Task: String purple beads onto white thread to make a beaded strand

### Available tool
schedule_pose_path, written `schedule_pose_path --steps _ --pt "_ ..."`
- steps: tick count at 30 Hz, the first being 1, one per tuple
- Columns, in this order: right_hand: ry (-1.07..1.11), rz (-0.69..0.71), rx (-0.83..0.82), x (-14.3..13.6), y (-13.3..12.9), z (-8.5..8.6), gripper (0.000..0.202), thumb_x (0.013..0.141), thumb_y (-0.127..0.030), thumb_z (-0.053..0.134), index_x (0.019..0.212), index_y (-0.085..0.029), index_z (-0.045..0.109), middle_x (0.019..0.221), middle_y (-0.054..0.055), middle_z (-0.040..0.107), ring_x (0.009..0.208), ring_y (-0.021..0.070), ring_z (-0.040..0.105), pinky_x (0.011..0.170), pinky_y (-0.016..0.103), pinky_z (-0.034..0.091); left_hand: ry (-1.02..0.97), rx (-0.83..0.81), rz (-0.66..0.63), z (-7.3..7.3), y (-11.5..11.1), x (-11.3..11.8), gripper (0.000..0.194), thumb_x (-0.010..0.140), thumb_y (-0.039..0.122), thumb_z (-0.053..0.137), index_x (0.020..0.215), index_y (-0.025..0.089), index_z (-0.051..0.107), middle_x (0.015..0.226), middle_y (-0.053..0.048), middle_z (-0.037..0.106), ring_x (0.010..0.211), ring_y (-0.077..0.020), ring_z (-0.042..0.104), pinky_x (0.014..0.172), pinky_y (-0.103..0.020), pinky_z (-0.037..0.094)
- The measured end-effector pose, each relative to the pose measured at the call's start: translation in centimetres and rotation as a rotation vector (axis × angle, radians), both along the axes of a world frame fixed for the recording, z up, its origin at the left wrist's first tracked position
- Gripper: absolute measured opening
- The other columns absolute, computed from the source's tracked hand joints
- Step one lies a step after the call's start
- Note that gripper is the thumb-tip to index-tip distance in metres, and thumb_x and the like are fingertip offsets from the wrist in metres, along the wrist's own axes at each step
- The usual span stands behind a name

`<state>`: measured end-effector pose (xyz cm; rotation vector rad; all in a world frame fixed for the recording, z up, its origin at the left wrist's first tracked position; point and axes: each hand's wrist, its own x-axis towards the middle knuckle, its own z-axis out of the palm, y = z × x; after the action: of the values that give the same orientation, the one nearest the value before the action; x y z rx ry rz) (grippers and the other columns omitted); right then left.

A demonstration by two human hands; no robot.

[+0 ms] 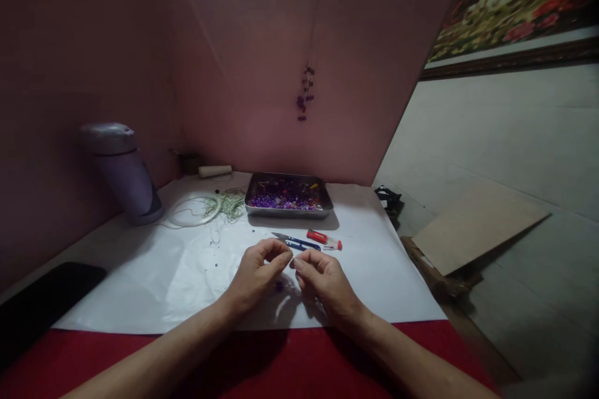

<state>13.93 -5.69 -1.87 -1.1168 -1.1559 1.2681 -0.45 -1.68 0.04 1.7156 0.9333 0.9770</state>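
Observation:
My left hand (263, 267) and my right hand (322, 275) meet over the white sheet, both closed in a pinch with their fingertips almost touching. Between the fingertips shows a bit of thin pale strand (292, 259), too small to tell exactly. Below the hands is a purple bead (279, 286) beside some clear, shiny pieces; whether it hangs or lies on the sheet I cannot tell. Just beyond my fingers lie blue thread snips (299, 243) and a red lighter (324, 239). Farther back is a metal tray (290, 213) of purple, clear and red beads.
Left of the tray are tangled green thread (231, 206), a pale ring-shaped coil (215, 209) and a thread spool (215, 171). A purple tumbler (126, 181) stands at the left. A beaded strand (306, 90) hangs against the pink panel (243, 62). A dark flat object (51, 293) lies front left.

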Motion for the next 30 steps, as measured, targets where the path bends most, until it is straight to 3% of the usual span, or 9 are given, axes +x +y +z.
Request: schedule_pose_path --steps 9,17,30 --pt "0.105 -0.030 -0.011 -0.22 -0.14 0.23 0.021 0.074 -0.034 0.062 0.071 -0.016 0.053 0.045 -0.008 0.045 0.034 0.0035 0.031 0.034 0.017 0.023 -0.149 -0.185 -0.031 -0.72 0.63 -0.14 0.020 0.069 0.029 0.063 0.081 0.013 0.060 0.072 -0.002 0.059 0.060 -0.0113 0.050 0.055 -0.023 0.039" --pt "0.058 -0.031 0.004 -0.26 -0.33 0.48 0.023 0.073 -0.034 0.062 0.066 -0.016 0.050 0.045 -0.007 0.047 0.035 0.0044 0.033 0.036 0.018 0.024 -0.118 -0.188 -0.029 -0.58 0.14 0.16 0.016 0.071 0.029 0.061 0.070 0.013 0.059 0.064 -0.001 0.056 0.057 -0.0108 0.048 0.053 -0.022 0.038" --pt "0.100 -0.005 -0.008 -0.11 -0.14 0.10 0.021 0.074 -0.034 0.061 0.070 -0.015 0.054 0.044 -0.007 0.046 0.034 0.0039 0.032 0.035 0.017 0.024 -0.119 -0.156 -0.029 -0.95 0.69 -0.15 0.015 0.072 0.029 0.060 0.076 0.014 0.059 0.069 -0.002 0.058 0.061 -0.0114 0.049 0.057 -0.023 0.039"
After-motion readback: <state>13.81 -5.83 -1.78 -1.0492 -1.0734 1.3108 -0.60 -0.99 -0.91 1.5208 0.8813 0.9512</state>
